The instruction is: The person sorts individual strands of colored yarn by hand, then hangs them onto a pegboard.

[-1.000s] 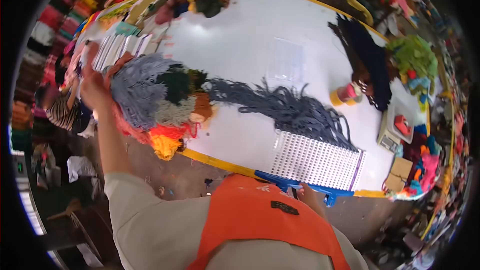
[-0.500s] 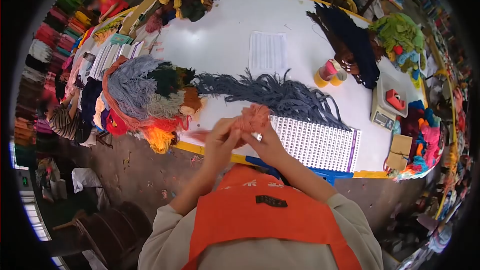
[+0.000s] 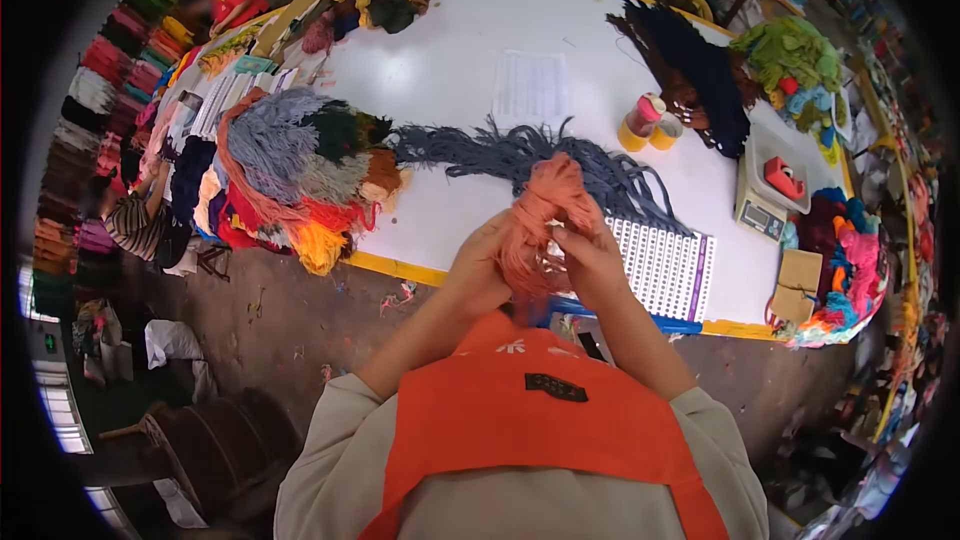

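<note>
Between my two hands, above the table's near edge, hangs a bundle of salmon-pink yarn (image 3: 545, 205), looped and spread out. My left hand (image 3: 484, 265) grips its left side, with fingers partly behind the strands. On the other side my right hand (image 3: 592, 252) pinches the yarn, thumb in front. Just beyond lies a long spread of dark grey-blue yarn (image 3: 470, 152). A white card sheet with rows of holes (image 3: 655, 265) lies beneath and right of my right hand. To the left sits a heap of many-coloured yarn skeins (image 3: 280, 145).
On the white table (image 3: 440, 50) lie a printed paper sheet (image 3: 531, 85), pink-and-yellow containers (image 3: 645, 120), dark yarn (image 3: 690, 70) and a scale with a plastic tray (image 3: 762, 202). A person in a striped top (image 3: 133, 223) is at the left, another in red (image 3: 235, 2) farther back.
The salmon yarn has gone from a compact bunch to a wider, opened loop, held slightly farther right. Both hands have shifted right and apart. The view has moved a little.
</note>
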Motion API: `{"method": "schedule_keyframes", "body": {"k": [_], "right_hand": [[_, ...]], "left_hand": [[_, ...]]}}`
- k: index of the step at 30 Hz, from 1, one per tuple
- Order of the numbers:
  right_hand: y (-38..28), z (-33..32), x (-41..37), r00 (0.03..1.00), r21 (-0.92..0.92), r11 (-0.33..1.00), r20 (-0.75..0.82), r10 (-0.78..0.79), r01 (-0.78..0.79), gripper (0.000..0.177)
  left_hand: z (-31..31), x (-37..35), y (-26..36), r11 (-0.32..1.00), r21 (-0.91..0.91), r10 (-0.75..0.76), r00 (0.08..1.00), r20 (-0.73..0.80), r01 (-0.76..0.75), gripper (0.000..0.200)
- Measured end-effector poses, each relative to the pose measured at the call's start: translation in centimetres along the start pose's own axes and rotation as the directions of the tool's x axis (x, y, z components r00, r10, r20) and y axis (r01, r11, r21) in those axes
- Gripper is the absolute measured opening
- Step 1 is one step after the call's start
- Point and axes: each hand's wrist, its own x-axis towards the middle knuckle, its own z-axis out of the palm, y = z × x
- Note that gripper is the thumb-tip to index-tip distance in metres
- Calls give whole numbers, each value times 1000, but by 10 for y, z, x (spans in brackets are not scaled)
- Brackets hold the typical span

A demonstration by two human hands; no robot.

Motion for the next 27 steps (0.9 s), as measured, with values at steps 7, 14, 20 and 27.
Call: {"method": "schedule_keyframes", "body": {"k": [7,14,20,27], "right_hand": [[-20,-3,-15,755,-872,-137,478,-449,470,44],[-23,-17,-28,972,-645,729,185,-143,229,65],[-22,-19,-37,925,-781,497,342,-166,378,33],[-18,-20,-42,850,-801,292,464,-249,523,16]], "left_hand": [[20,-11,-40,953,279,163,975,-150,-117,31],[9,-25,-46,987,142,90,986,-143,-70,29],[-8,-29,-47,838,499,299,951,-82,-220,23],[11,-45,-27,393,837,486,859,163,-381,21]]}}
